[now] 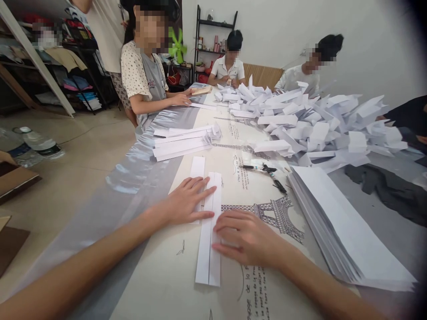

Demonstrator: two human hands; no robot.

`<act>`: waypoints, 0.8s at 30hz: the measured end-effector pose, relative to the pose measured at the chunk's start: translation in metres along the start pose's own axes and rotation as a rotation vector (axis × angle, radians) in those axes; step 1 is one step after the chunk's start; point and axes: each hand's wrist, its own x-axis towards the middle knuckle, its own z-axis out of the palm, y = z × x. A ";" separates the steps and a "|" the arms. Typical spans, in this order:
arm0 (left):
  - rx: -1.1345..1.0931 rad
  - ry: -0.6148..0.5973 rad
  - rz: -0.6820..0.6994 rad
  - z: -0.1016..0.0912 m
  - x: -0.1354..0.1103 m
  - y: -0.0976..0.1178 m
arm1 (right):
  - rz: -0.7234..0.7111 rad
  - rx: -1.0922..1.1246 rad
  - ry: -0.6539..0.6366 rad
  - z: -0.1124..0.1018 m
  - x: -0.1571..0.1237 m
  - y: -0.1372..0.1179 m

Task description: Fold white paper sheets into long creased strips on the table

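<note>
A long white paper strip (pixel 207 262) with a lengthwise fold line lies on the printed tablecloth (pixel 160 275) in front of me. My left hand (pixel 190 200) rests flat with fingers spread, over the strip's upper part and over a second narrow paper strip (pixel 198 165) beside it. On the right edge of the folded strip lie the fingertips of my right hand (pixel 243 238), its fingers bent and slightly apart, pressing on the paper rather than gripping it.
Right of me is a stack of white paper sheets (pixel 328 226). Beyond it spreads a big heap of folded papers (pixel 310 120). Pens (pixel 271 173) lie mid-table, with a pile of strips (pixel 187 141) further left. Several people sit or stand around the table. Water bottles (pixel 38 142) stand on the floor.
</note>
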 end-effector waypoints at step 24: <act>-0.064 -0.046 0.368 -0.007 -0.005 0.025 | 0.640 0.247 0.038 -0.011 -0.019 0.069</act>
